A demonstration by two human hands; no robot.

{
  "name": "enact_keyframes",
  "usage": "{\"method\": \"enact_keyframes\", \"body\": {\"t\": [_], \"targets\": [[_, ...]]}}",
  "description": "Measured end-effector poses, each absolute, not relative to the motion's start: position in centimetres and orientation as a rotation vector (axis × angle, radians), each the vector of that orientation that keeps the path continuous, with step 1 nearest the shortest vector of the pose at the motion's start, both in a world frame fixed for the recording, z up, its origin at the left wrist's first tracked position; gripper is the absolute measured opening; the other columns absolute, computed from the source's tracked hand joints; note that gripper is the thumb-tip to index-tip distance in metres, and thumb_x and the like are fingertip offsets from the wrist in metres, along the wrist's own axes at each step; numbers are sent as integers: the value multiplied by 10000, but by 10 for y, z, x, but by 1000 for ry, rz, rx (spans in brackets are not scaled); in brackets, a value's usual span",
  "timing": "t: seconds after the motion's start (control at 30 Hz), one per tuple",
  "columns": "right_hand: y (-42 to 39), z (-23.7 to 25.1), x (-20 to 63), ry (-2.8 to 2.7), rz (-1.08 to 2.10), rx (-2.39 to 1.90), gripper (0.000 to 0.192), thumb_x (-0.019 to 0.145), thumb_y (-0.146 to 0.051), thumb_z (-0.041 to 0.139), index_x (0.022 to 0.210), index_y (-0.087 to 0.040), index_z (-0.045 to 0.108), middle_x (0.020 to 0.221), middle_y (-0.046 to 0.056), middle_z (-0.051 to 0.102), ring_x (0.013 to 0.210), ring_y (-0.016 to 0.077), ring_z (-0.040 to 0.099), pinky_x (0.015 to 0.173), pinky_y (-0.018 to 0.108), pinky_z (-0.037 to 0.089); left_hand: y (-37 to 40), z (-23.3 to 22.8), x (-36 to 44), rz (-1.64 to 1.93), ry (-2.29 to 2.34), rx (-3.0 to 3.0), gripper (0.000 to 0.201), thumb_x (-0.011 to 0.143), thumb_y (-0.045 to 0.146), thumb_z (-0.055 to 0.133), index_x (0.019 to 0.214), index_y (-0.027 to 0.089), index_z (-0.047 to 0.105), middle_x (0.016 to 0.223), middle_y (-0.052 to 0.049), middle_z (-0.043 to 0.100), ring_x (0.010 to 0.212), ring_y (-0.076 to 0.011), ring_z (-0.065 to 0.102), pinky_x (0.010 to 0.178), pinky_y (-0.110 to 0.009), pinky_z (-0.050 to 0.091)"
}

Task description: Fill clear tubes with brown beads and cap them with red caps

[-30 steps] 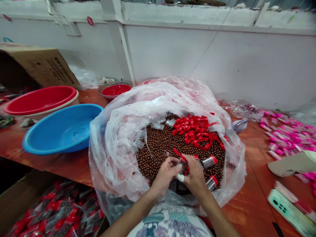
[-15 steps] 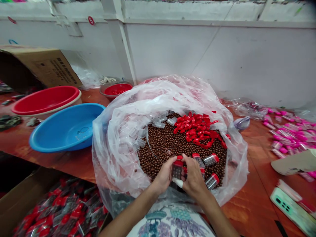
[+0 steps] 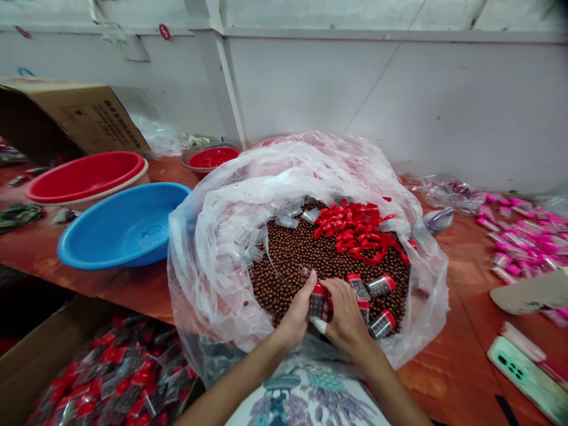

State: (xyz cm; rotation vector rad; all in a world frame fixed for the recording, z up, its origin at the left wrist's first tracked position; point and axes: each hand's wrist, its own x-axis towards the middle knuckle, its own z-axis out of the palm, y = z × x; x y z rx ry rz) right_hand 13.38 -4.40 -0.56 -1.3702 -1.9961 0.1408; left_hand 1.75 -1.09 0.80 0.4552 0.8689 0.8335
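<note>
Red-capped and clear, the small plastic vial sits pinched between your left hand and right hand, over the brown beads near the clear plastic bag's front edge. It looks light, stiff and slippery, so grip the body below the cap. Loose red caps, capped vials and a blue basin crowd around.

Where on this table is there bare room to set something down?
Bare wood lies in front of the blue basin, left of the bag, and between the bag and the phone. The far right is crowded with pink tubes. Both hands, left and right, hold a vial.
</note>
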Motion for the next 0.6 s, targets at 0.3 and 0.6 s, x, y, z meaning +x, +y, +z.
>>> {"method": "enact_keyframes", "body": {"t": [0.3, 0.6], "targets": [[-47, -17, 130, -2044, 68, -1358, 563, 699, -152, 540, 1240, -163, 384, 1205, 114, 505, 1147, 250, 430, 948, 453, 371, -19, -7, 19, 1059, 1044, 920, 407, 853, 447, 347, 910, 155, 625, 961, -55, 647, 926, -184, 567, 870, -303, 415], [-48, -30, 166, -2161, 42, -1471, 702, 637, -488, 680, 1231, -196, 446, 1182, 119, 531, 1171, 336, 399, 975, 520, 312, 47, 14, -72, 742, 1738, 2048, 299, 838, 255, 443, 1102, 175, 559, 1071, -101, 548, 1026, -221, 485, 922, -356, 355]]}}
